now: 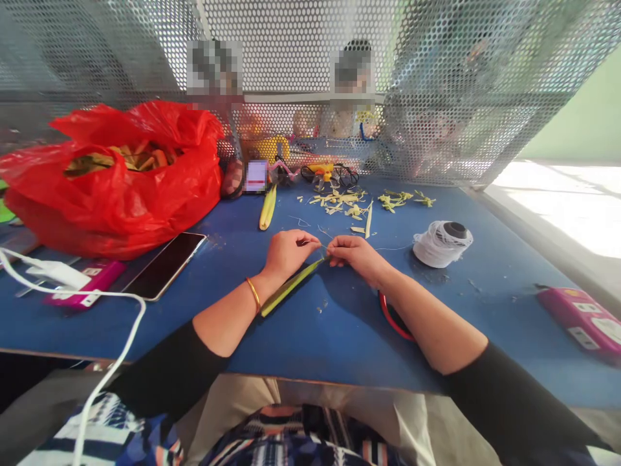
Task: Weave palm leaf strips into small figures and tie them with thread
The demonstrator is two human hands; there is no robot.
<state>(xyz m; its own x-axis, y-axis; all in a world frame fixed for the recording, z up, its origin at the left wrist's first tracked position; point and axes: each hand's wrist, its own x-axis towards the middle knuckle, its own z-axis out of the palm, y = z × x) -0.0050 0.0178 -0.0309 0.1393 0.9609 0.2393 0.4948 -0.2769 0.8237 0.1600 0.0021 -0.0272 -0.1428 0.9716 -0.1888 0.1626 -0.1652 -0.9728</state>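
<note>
My left hand (290, 252) and my right hand (356, 254) meet above the middle of the blue table, thumbs and fingers pinched. Both pinch a thin white thread (392, 248), which runs right to a white thread spool (442, 244). A long yellow-green folded leaf (291, 288) lies slanted below my left hand, its narrow tip at my right fingertips. Whether the thread is wound around that tip is too small to tell. Under my right forearm shows a red loop handle (394, 318), the rest hidden.
Ahead lie another yellow-green folded leaf (268, 207) and pale leaf scraps (339, 202). A red plastic bag (121, 188), a phone (167, 265) and a white cable (116, 295) are left. A magenta power strip (582, 321) lies right. Behind a perforated metal screen (291, 58) sit other people.
</note>
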